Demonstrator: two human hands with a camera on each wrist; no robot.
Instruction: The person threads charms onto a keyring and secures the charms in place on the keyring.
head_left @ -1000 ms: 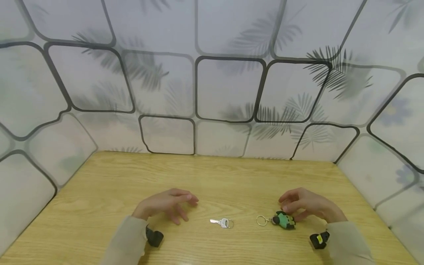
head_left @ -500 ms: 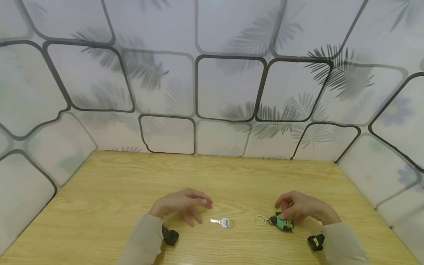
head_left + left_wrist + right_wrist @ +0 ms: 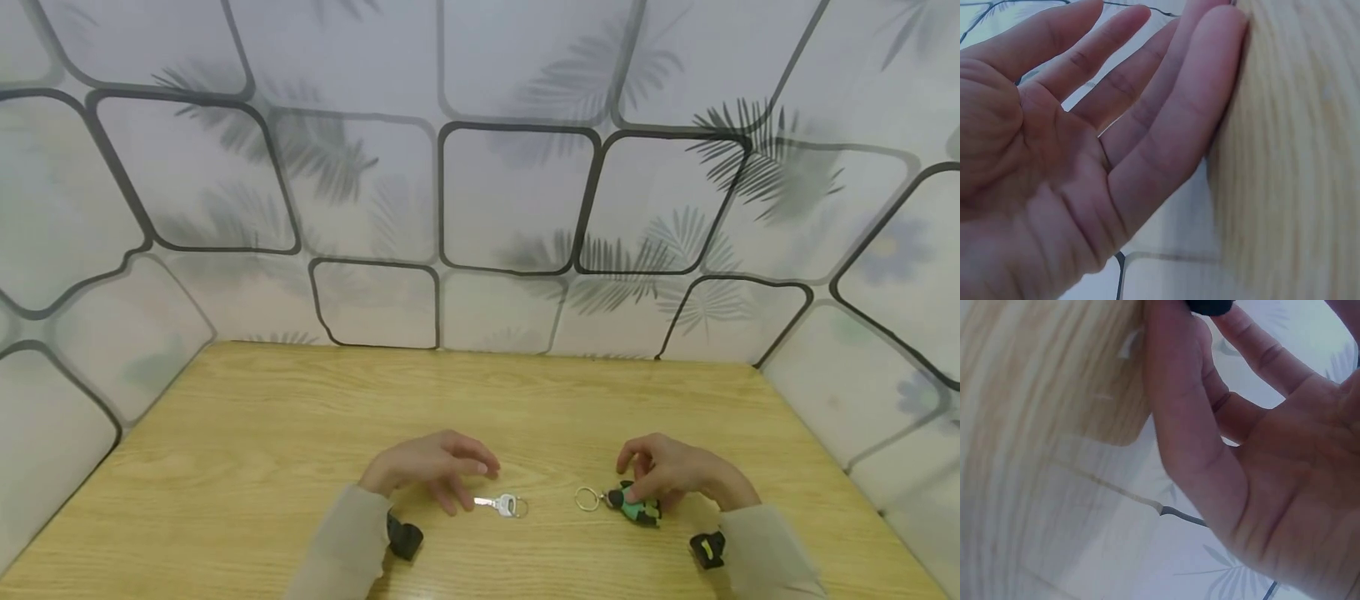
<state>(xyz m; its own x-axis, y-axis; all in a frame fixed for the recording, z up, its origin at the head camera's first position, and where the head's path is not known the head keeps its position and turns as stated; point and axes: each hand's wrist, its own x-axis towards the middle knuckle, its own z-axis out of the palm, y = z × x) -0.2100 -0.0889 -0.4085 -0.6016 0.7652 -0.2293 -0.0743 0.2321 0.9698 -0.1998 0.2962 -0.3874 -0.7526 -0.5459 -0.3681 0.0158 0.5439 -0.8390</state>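
A small silver key [image 3: 501, 504] with a little ring lies on the wooden table. Just left of its blade, my left hand [image 3: 433, 468] hovers palm down with loosely bent fingers. In the left wrist view the palm of the left hand [image 3: 1079, 144] is bare. To the right lies a keychain [image 3: 639, 510] with a green and black figure, its metal ring pointing toward the key. My right hand [image 3: 678, 471] grips the figure, thumb across its top. The right wrist view shows only a dark bit of the keychain [image 3: 1211, 306] by the fingertips of the right hand [image 3: 1272, 469].
The wood-grain table [image 3: 420, 392] runs back to a wall [image 3: 517, 200] covered in leaf-and-outline patterned paper. Similar walls close in on the left and right. Black wrist cameras [image 3: 405, 540] sit under both sleeves.
My left hand has moved right, up to the key. The right hand has come slightly left and its thumb has settled on the keychain figure, which has shifted a little left.
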